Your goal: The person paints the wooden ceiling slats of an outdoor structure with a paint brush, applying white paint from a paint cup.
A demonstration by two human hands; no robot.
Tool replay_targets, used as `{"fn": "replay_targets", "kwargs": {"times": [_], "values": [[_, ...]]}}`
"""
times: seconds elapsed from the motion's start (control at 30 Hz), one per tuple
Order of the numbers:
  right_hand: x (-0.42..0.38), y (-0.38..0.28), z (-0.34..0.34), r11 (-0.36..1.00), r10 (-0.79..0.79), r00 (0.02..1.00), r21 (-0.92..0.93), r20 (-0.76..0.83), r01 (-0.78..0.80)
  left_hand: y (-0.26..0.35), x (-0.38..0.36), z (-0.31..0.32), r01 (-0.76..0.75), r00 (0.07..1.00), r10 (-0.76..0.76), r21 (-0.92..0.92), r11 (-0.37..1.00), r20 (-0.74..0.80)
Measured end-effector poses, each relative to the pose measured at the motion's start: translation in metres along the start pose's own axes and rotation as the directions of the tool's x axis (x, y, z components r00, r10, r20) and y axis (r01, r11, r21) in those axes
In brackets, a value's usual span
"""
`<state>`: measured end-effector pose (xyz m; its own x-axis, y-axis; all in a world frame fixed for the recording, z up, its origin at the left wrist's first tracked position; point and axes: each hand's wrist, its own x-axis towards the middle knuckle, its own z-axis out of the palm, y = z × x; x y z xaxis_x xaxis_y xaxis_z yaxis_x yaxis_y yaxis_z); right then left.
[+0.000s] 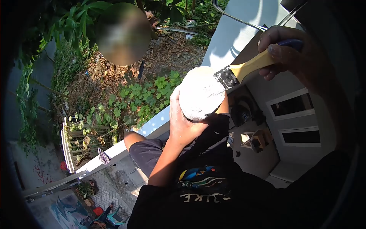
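Observation:
My left hand (184, 128) is wrapped round the lower left side of a round white object (200, 93), held up in front of my body. Its surface glares in the sun and looks coated in white paint; whether it is a container cannot be made out. My right hand (284, 55) grips a paintbrush (251, 68) by its yellow wooden handle, which has a blue end. The brush's paint-smeared metal band (227, 78) lies at the right edge of the white object. White covers the bristles, which blend into that object.
A white wall top (126, 147) runs diagonally beneath me, with my knee over it. Leafy plants (148, 93) and dry leaves lie beyond. Far below left are a wooden rack (82, 141) and paving (108, 194). A wall with window openings (291, 105) stands right.

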<state>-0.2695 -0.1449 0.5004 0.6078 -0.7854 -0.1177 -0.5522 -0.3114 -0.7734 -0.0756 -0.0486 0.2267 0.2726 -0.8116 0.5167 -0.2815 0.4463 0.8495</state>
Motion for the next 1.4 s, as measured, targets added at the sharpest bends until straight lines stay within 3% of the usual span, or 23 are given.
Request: {"fn": "replay_targets", "kwargs": {"times": [0.07, 0.3, 0.37, 0.5, 0.57, 0.6, 0.67, 0.8, 0.87, 0.97, 1.0, 1.03, 1.07, 1.13, 1.27, 1.33, 1.4], "values": [[0.000, 0.002, -0.001, 0.996, 0.008, 1.000, 0.084, -0.021, -0.006, 0.001, 0.001, 0.001, 0.001, 0.999, -0.005, -0.080, 0.997, -0.047], [0.000, -0.002, -0.002, 0.997, -0.027, 1.000, 0.075, -0.009, 0.027, 0.001, 0.004, -0.004, -0.054, 0.996, 0.055, 0.007, 0.998, -0.068], [-0.003, -0.007, 0.004, 0.996, -0.060, 0.997, -0.070, -0.045, 0.057, 0.003, 0.003, -0.005, -0.077, 0.994, 0.078, 0.007, 0.997, -0.081], [-0.011, -0.013, 0.015, 0.969, -0.094, 0.995, -0.231, -0.044, 0.082, 0.010, 0.003, -0.009, -0.061, 0.995, 0.074, 0.174, 0.983, -0.067], [-0.014, -0.005, 0.017, 0.830, -0.412, 0.908, -0.380, 0.073, 0.407, 0.013, 0.003, -0.010, -0.098, 0.991, 0.115, 0.204, 0.974, -0.071], [-0.014, -0.006, 0.017, 0.829, -0.413, 0.908, -0.381, 0.074, 0.409, 0.016, 0.002, -0.010, -0.075, 0.994, 0.090, 0.205, 0.976, -0.064], [-0.015, -0.008, 0.018, 0.641, -0.517, 0.840, -0.575, 0.165, 0.508, 0.020, 0.003, -0.012, -0.052, 0.996, 0.065, 0.207, 0.977, -0.060], [-0.016, -0.002, 0.025, 0.520, -0.625, 0.756, -0.618, 0.196, 0.590, 0.032, 0.005, -0.014, -0.026, 0.999, 0.036, 0.276, 0.961, -0.032], [-0.019, -0.008, 0.031, 0.589, -0.592, 0.788, -0.576, 0.170, 0.567, 0.037, 0.006, -0.016, 0.018, 1.000, -0.014, 0.261, 0.965, -0.017], [-0.022, -0.016, 0.021, 0.576, -0.528, 0.822, -0.623, 0.211, 0.530, 0.034, -0.001, -0.016, 0.124, 0.992, -0.127, 0.153, 0.980, 0.013], [-0.028, -0.020, 0.021, 0.723, -0.391, 0.910, -0.566, 0.139, 0.397, 0.032, -0.002, -0.016, 0.162, 0.986, -0.167, 0.124, 0.979, 0.030], [-0.031, -0.014, 0.018, 0.770, -0.343, 0.934, -0.538, 0.103, 0.342, 0.031, -0.003, -0.016, 0.178, 0.982, -0.183, 0.099, 0.979, 0.041], [-0.030, -0.014, 0.008, 0.666, -0.311, 0.931, -0.654, 0.193, 0.358, 0.031, -0.003, -0.016, 0.185, 0.981, -0.188, 0.052, 0.981, 0.050], [-0.024, -0.027, 0.016, 0.596, -0.443, 0.857, -0.627, 0.263, 0.501, 0.023, -0.007, -0.011, 0.139, 0.990, -0.139, 0.023, 0.990, 0.009], [-0.019, -0.030, 0.013, 0.584, -0.357, 0.846, -0.612, 0.396, 0.533, 0.007, -0.009, -0.001, 0.053, 0.998, -0.054, -0.037, 0.998, -0.026], [-0.023, -0.030, 0.019, 0.912, -0.145, 0.970, -0.355, 0.193, 0.207, 0.006, -0.009, 0.000, 0.063, 0.998, -0.065, -0.051, 0.997, -0.025], [-0.018, -0.024, 0.008, 0.927, -0.101, 0.969, -0.331, 0.227, 0.175, 0.002, -0.009, 0.000, 0.062, 0.997, -0.064, -0.052, 0.997, -0.037]]}}
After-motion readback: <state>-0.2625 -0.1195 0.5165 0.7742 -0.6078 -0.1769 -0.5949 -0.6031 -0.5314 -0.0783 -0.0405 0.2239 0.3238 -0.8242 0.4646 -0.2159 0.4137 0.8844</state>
